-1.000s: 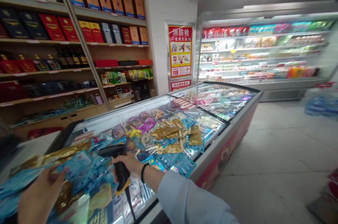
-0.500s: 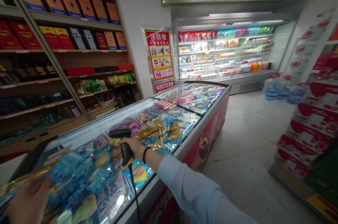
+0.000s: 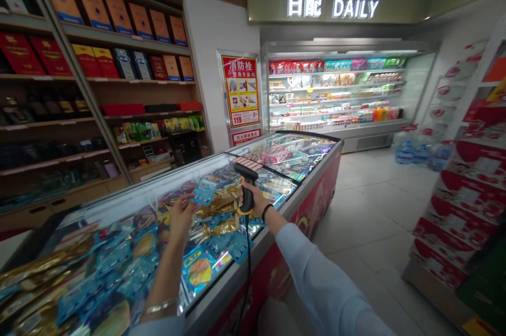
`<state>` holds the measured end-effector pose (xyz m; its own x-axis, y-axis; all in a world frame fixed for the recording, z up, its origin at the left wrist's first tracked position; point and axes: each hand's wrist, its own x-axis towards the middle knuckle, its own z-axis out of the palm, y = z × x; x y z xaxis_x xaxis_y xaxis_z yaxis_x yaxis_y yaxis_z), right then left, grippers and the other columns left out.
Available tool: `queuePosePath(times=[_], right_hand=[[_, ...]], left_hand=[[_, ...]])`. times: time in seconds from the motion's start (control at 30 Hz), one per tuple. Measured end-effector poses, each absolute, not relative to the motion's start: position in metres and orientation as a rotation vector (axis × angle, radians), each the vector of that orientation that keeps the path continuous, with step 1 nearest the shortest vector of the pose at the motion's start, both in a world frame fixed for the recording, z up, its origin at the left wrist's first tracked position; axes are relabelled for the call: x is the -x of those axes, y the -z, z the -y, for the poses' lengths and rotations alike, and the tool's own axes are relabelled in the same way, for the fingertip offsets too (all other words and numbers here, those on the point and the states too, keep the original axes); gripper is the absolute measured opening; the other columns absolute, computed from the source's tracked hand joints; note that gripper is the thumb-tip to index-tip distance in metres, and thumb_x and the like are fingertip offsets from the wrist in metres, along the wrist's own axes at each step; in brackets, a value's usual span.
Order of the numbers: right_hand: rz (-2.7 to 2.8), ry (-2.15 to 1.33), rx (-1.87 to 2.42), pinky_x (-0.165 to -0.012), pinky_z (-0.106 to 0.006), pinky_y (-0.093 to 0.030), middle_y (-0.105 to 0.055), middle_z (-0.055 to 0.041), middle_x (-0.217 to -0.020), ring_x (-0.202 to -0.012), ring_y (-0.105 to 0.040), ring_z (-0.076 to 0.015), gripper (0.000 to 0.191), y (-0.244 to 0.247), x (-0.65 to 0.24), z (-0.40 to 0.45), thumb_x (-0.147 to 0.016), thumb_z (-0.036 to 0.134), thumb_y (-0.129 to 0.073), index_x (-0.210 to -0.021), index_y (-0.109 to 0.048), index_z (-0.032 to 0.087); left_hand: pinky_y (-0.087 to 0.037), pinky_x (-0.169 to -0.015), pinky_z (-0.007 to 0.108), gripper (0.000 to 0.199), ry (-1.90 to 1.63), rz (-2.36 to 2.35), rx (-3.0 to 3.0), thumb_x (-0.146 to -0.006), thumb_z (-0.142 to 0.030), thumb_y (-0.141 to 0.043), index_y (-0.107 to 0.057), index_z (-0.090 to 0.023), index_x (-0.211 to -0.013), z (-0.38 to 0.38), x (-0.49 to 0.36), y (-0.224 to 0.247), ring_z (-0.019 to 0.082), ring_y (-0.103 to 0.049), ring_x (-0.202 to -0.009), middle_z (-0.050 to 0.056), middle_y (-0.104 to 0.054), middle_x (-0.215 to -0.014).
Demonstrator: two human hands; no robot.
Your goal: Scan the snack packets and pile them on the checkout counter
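Note:
My right hand [image 3: 256, 198] is wrapped round the handle of a black and yellow barcode scanner [image 3: 247, 188], its cord hanging down over the freezer's side. My left hand [image 3: 182, 214] pinches the edge of a blue ice cream packet [image 3: 204, 191] above the freezer, left of the scanner. Gold packets [image 3: 221, 201] lie on the freezer top just below and behind the blue one. More blue packets [image 3: 136, 267] are heaped at the near left, next to further gold packets [image 3: 43, 267].
The long chest freezer [image 3: 312, 188] with a glass top runs away from me. Shelves of boxed goods [image 3: 138, 67] stand at left, a lit dairy cooler [image 3: 336, 88] at the back. Stacked red cartons [image 3: 462, 199] and water bottles [image 3: 415, 149] are at right, beside the tiled floor [image 3: 367, 241].
My left hand has moved from the near left corner forward and right, now with a blue packet in it. The scanner in my right hand has shifted right and stands more upright.

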<state>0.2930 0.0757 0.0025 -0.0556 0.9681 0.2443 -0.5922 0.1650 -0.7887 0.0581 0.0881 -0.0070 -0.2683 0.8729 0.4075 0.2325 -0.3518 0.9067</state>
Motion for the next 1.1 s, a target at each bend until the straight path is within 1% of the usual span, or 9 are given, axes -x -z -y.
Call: queuePosePath(times=[0.17,0.27,0.33,0.43,0.53,0.8,0.93,1.0,1.1], right_hand=[[0.789,-1.296,0.568,-0.039,-0.021,-0.042,-0.054,0.0066,-0.05,-0.037,-0.048,-0.0086,0.032,0.033,-0.328,-0.088,-0.061,0.037,-0.075,-0.076,-0.054,0.018],[0.69,-1.273,0.611,-0.037,-0.02,-0.04,-0.053,0.0067,-0.049,-0.036,-0.047,-0.0088,0.032,0.052,-0.338,-0.094,-0.061,0.038,-0.073,-0.078,-0.055,0.018],[0.651,-1.277,0.635,-0.037,-0.021,-0.04,-0.054,0.006,-0.05,-0.037,-0.048,-0.0096,0.032,0.06,-0.339,-0.096,-0.061,0.039,-0.072,-0.079,-0.055,0.018],[0.678,-1.29,0.67,-0.037,-0.022,-0.041,-0.056,0.0044,-0.05,-0.037,-0.05,-0.0112,0.031,0.064,-0.338,-0.098,-0.061,0.037,-0.071,-0.079,-0.055,0.018],[0.698,-1.294,0.698,-0.035,-0.023,-0.041,-0.057,0.0036,-0.05,-0.036,-0.051,-0.0123,0.031,0.066,-0.336,-0.1,-0.06,0.035,-0.071,-0.079,-0.055,0.017],[0.699,-1.289,0.742,-0.034,-0.023,-0.041,-0.058,0.0026,-0.048,-0.035,-0.051,-0.0124,0.027,0.062,-0.334,-0.098,-0.06,0.034,-0.069,-0.073,-0.053,0.017],[0.687,-1.294,0.736,-0.035,-0.023,-0.043,-0.058,0.0029,-0.048,-0.035,-0.052,-0.0119,0.027,0.063,-0.335,-0.098,-0.06,0.034,-0.069,-0.076,-0.055,0.016],[0.686,-1.295,0.743,-0.034,-0.023,-0.042,-0.058,0.0028,-0.048,-0.035,-0.052,-0.0123,0.027,0.065,-0.335,-0.099,-0.06,0.034,-0.069,-0.075,-0.055,0.017],[0.682,-1.297,0.759,-0.032,-0.024,-0.041,-0.059,0.0022,-0.048,-0.034,-0.052,-0.0129,0.026,0.068,-0.336,-0.101,-0.059,0.034,-0.069,-0.073,-0.055,0.017]], left_hand=[[-0.048,-0.091,0.043,0.027,-1.332,-1.667,-1.932,-0.078,-0.033,-0.048,-0.062,-0.018,-0.096,-0.105,-0.085,0.03,0.026,-0.064,-0.097,0.011,-0.068,-0.096],[-0.039,-0.101,0.048,0.033,-1.241,-1.888,-2.122,-0.082,-0.036,-0.047,-0.063,-0.015,-0.101,-0.105,-0.092,0.045,0.031,-0.052,-0.12,0.019,-0.06,-0.12],[-0.035,-0.103,0.051,0.038,-1.196,-2.005,-2.148,-0.084,-0.041,-0.045,-0.062,-0.016,-0.107,-0.104,-0.096,0.053,0.033,-0.048,-0.124,0.02,-0.055,-0.128],[-0.034,-0.102,0.055,0.042,-1.125,-2.026,-2.161,-0.086,-0.046,-0.043,-0.06,-0.019,-0.113,-0.101,-0.1,0.06,0.034,-0.051,-0.119,0.017,-0.058,-0.125],[-0.035,-0.102,0.053,0.044,-1.129,-1.943,-2.221,-0.086,-0.049,-0.042,-0.058,-0.02,-0.115,-0.101,-0.102,0.068,0.033,-0.052,-0.118,0.014,-0.063,-0.119],[-0.031,-0.11,0.048,0.043,-1.17,-1.734,-2.385,-0.088,-0.05,-0.04,-0.059,-0.025,-0.116,-0.1,-0.091,0.076,0.028,-0.043,-0.129,0.008,-0.058,-0.13],[-0.03,-0.11,0.049,0.045,-1.316,-1.875,-2.321,-0.088,-0.052,-0.039,-0.06,-0.022,-0.115,-0.098,-0.09,0.073,0.029,-0.043,-0.129,0.011,-0.052,-0.136],[-0.031,-0.109,0.048,0.049,-1.348,-1.884,-2.308,-0.089,-0.052,-0.038,-0.059,-0.018,-0.117,-0.099,-0.091,0.075,0.029,-0.044,-0.128,0.014,-0.054,-0.132],[-0.031,-0.11,0.047,0.048,-1.324,-1.834,-2.337,-0.089,-0.051,-0.039,-0.06,-0.018,-0.117,-0.101,-0.093,0.082,0.027,-0.046,-0.126,0.012,-0.059,-0.125]])
